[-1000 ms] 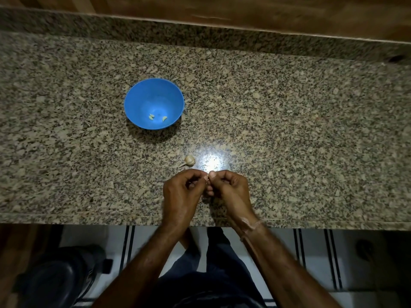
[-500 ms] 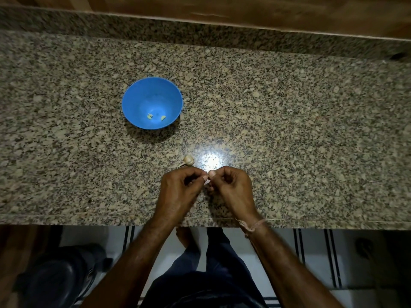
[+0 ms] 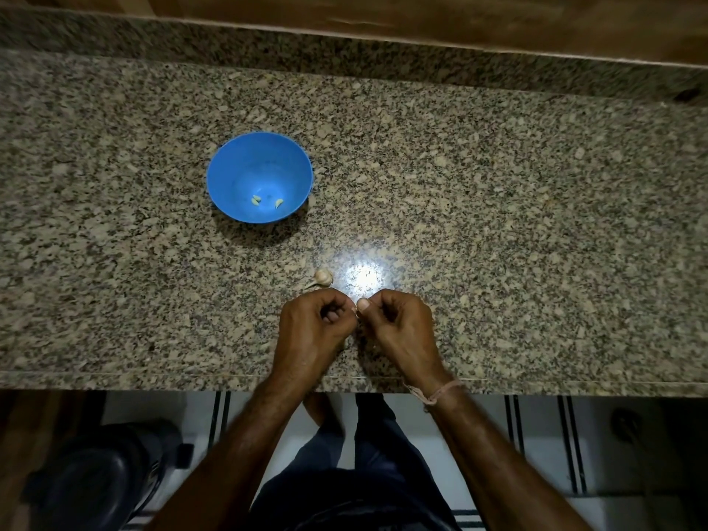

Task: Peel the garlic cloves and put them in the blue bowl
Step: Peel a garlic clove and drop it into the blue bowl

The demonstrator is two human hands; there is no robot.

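left hand [image 3: 310,331] and right hand [image 3: 398,327], fingers curled, meet at the fingertips, pinching a mostly hidden garlic clove [image 3: 357,311] over the speckled granite counter [image 3: 498,224]; the round blue bowl [image 3: 230,170] holds two peeled cloves [image 3: 256,200].

A small garlic bulb [image 3: 323,277] lies just beyond the left hand [image 3: 310,331], the blue bowl [image 3: 259,178] stands farther ahead to its left, and open granite counter [image 3: 536,224] runs ahead and right of the right hand [image 3: 402,327] to the raised back ledge [image 3: 383,59].
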